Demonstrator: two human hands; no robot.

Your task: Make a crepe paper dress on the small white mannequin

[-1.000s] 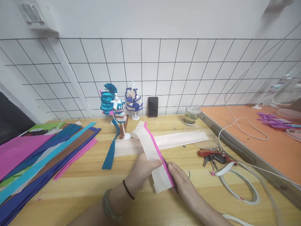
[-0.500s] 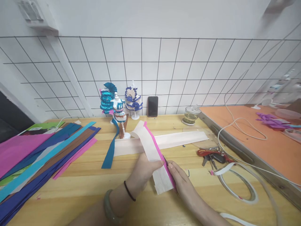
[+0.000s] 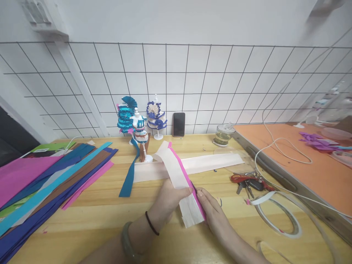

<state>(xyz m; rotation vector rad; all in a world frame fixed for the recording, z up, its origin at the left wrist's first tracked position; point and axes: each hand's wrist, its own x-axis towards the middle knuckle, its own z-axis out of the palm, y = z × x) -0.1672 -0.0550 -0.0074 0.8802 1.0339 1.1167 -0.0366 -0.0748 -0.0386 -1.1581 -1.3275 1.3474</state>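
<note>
A cream paper strip with a bright pink edging slants toward me across the middle of the table. My left hand is closed on it, its thumb lying on top close to the pink edge. At the right side my right hand pinches the pink edging between thumb and forefinger. A narrow dark sliver shows beside those fingertips; I cannot make out what it is. Under the held strip, another cream paper strip lies crosswise. A small white dress form with paper bands stands behind, with a teal strip beside it.
Colored paper strips are piled at the left. Two decorated dress forms and a phone stand at the back. On the right are a lidded glass cup, keys, a tape roll, a white cable and an orange board.
Both hands stay nearly in place on the pink-edged strip. Its near end has shifted very slightly. By my right forearm, the loose white band now shows as a thin curl.
</note>
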